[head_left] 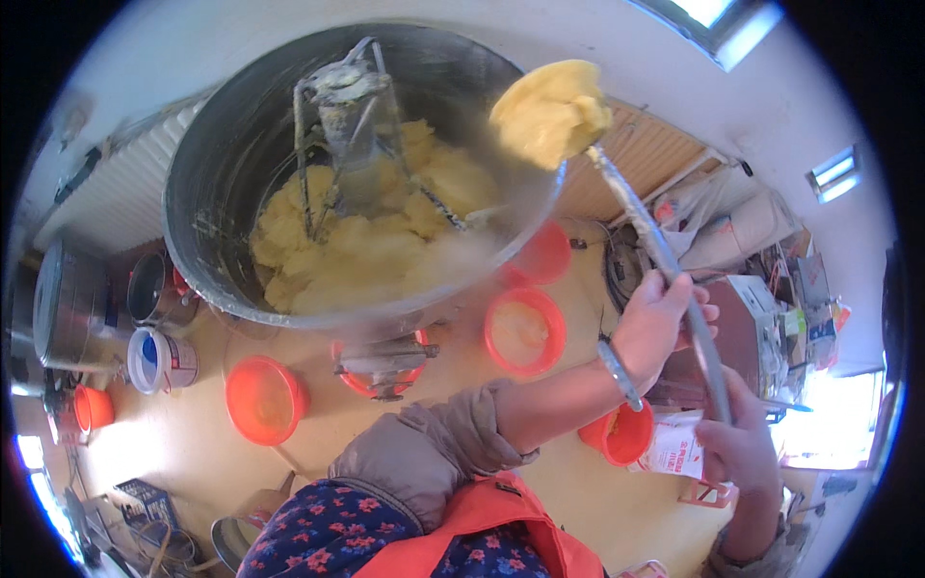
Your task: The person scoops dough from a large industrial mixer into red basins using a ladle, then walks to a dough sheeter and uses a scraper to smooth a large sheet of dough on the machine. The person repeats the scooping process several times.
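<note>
My left hand (660, 313), with a bracelet at its wrist, is closed around the middle of a long metal handle. Lower down, near its end, my right hand (742, 438) grips the same handle. The tool looks like a long-handled scoop (665, 252); its head is mostly hidden under a heap of thick yellow dough (547, 114). That heap is raised beside the right rim of a large metal mixing bowl (217, 197). More yellow dough (332, 265) lies inside the bowl, around an upright mixer beater (352, 125) with wire-like arms.
Orange basins (268, 400) and another basin with pale contents (523, 332) stand on the floor below the bowl. A white bucket (164, 361) and metal pots (72, 303) are at left. To the right are a printed sack (672, 445), an orange bucket (619, 433) and cluttered boxes (761, 313).
</note>
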`<state>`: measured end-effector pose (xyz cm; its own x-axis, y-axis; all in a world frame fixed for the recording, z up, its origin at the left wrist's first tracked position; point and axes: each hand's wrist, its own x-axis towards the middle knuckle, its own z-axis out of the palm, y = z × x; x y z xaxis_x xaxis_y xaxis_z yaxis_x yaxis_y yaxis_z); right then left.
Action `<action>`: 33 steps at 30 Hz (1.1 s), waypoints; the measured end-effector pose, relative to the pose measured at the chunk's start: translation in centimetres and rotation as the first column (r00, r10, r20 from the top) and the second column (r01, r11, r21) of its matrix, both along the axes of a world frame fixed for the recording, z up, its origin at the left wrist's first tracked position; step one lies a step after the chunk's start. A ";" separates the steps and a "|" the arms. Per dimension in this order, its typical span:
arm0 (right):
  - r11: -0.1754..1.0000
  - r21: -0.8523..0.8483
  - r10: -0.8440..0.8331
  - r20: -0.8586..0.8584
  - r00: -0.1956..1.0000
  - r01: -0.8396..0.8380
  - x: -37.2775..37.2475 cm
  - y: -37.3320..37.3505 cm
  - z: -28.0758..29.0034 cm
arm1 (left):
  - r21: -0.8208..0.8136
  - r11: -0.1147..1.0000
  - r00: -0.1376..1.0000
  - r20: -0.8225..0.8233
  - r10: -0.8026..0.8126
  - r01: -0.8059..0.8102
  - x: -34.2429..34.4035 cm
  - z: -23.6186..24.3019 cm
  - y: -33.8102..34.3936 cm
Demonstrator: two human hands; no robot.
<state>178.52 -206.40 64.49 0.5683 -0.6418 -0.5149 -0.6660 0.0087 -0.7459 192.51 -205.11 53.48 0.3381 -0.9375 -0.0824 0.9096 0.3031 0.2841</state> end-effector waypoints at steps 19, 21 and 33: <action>0.206 -0.729 0.324 -0.579 0.748 -0.653 3.6 2.0 -13.1 | 0.155 0.960 0.959 -0.124 0.254 -0.234 2.3 -9.9 3.3; 0.249 -0.707 0.327 -0.582 0.745 -0.662 3.2 1.3 -13.4 | 0.080 0.941 0.939 -0.080 0.335 -0.329 2.3 -10.0 2.9; 0.481 -0.755 0.397 -0.266 0.878 -0.446 2.1 0.5 -15.2 | 0.126 0.945 0.953 0.069 0.294 -0.300 1.5 -9.8 2.5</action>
